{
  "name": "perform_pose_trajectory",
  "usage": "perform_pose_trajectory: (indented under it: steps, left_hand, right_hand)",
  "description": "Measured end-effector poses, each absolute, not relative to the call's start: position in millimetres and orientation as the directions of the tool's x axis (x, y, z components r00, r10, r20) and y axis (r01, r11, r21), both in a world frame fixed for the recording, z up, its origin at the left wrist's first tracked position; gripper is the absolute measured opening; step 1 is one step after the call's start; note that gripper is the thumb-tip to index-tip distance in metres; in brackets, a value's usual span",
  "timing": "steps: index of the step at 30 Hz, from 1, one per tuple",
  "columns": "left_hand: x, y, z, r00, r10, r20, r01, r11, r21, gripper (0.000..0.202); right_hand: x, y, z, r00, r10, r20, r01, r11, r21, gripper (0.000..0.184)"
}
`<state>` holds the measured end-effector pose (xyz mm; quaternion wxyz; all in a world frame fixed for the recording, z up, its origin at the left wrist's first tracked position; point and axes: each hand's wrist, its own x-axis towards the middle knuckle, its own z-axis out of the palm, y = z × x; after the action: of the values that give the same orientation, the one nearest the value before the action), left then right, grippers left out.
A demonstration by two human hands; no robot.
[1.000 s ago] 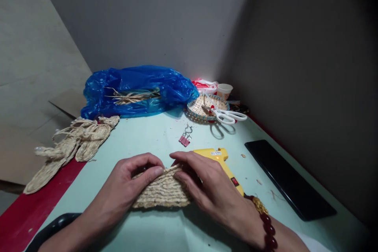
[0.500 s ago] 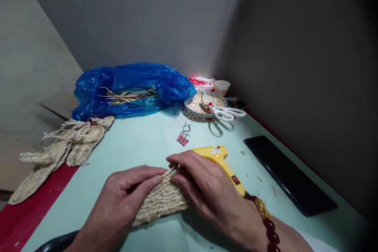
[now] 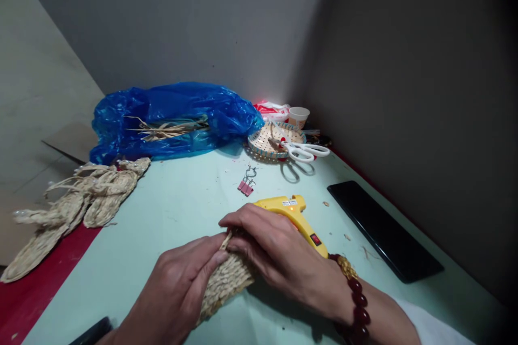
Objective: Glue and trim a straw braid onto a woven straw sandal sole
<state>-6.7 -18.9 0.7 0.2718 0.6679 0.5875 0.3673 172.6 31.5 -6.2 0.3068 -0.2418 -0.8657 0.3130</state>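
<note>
A flat piece of woven straw (image 3: 229, 284) is held between my two hands, just above the table. My left hand (image 3: 178, 280) pinches its upper edge with thumb and forefinger. At the same edge, my right hand (image 3: 279, 259) closes thumb and fingers over the straw, hiding part of it. A thin straw strand (image 3: 226, 239) stands along the edge between the fingertips. Right behind my right hand lies a yellow glue gun (image 3: 301, 215), its small orange light lit and its nozzle end hidden.
Woven straw slippers (image 3: 109, 194) lie at the left edge. Farther back are a blue plastic bag (image 3: 178, 97) holding loose straw, a pink binder clip (image 3: 245, 187), and white scissors (image 3: 305, 151) on a round basket (image 3: 261, 140). A black phone-like slab (image 3: 384, 232) lies to the right.
My hands have come closer together at the straw edge, the left moving slightly right. The woven piece has tilted more steeply. The whole view has shifted a little.
</note>
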Motion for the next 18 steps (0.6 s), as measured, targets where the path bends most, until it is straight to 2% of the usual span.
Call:
perform_pose_trajectory:
  steps: [5,12,15,18]
  left_hand:
    - [-13.8,-23.8,-1.0,0.023,0.967,0.256,0.643,-0.210,0.736,0.033]
    - [-17.5,-31.6,-8.6,0.086,0.975,0.207,0.642,-0.213,0.737,0.033]
    - [-18.1,-31.0,-9.7,0.056,0.989,0.134,0.594,-0.141,0.792,0.034]
    - [-20.0,-27.0,-8.5,0.029,0.999,-0.036,0.470,0.018,0.882,0.034]
  right_hand:
    - [175.7,37.7,6.6,-0.648,0.685,0.332,0.241,0.598,-0.765,0.022]
    - [172.4,34.6,9.2,-0.607,0.703,0.370,0.272,0.621,-0.735,0.012]
    - [171.1,31.0,6.0,-0.584,0.716,0.383,0.283,0.622,-0.730,0.011]
    - [170.2,31.1,4.4,-0.591,0.715,0.373,0.276,0.613,-0.740,0.011]
